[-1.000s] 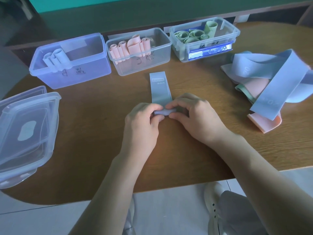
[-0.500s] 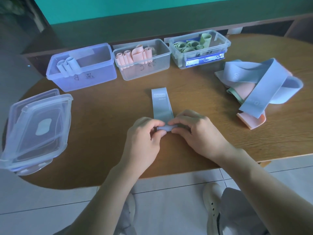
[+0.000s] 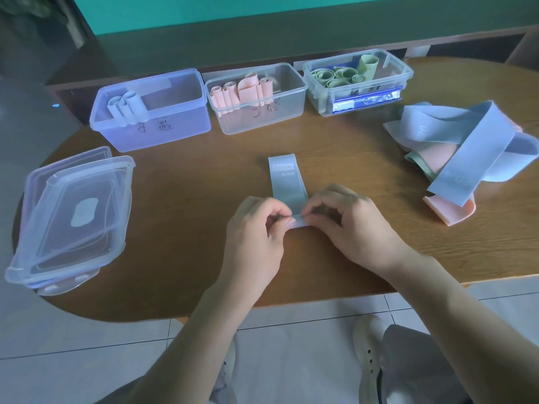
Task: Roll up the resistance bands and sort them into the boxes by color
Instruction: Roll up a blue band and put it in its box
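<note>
A blue resistance band (image 3: 287, 182) lies flat on the wooden table (image 3: 180, 205), its near end rolled into a small coil. My left hand (image 3: 256, 234) and my right hand (image 3: 350, 225) pinch that coil from either side. At the back stand three boxes: a blue box (image 3: 163, 123) holding rolled blue bands, a clear box (image 3: 262, 115) with pink rolls, and a clear box (image 3: 358, 80) with green rolls. A heap of unrolled bands (image 3: 463, 147), blue, pink and green, lies at the right.
Stacked clear lids (image 3: 70, 220) sit at the table's left edge. The table's near edge curves just below my wrists. My knees and shoes show over the tiled floor below. A dark ledge runs behind the boxes.
The view has drawn back and shifted slightly. Both hands stay on the coil at the band's near end; the flat part looks a little shorter.
</note>
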Action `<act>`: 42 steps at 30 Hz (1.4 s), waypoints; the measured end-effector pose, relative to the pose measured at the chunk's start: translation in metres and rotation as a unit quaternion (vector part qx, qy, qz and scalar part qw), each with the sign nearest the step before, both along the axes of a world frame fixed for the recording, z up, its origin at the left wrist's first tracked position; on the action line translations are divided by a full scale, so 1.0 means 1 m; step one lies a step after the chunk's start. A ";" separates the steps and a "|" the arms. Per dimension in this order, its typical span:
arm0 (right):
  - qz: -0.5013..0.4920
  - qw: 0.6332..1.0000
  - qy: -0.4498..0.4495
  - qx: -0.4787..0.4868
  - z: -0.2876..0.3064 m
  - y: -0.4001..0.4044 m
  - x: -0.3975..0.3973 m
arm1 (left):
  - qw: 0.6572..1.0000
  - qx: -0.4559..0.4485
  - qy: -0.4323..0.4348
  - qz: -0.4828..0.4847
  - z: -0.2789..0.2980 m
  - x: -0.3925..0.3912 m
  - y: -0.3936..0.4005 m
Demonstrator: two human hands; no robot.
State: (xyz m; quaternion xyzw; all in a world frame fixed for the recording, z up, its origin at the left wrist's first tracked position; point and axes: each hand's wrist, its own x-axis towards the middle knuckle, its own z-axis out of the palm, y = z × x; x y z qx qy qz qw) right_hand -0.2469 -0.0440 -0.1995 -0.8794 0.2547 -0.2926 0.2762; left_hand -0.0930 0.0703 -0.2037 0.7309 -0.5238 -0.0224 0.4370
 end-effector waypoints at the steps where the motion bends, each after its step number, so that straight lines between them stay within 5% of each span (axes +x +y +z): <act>1: 0.001 1.000 0.004 -0.004 0.001 -0.002 0.000 | 1.000 -0.006 -0.011 -0.005 0.000 0.000 0.000; 42: -0.023 0.999 0.017 -0.033 -0.004 -0.024 0.015 | 0.997 0.004 -0.071 0.027 -0.008 0.018 -0.029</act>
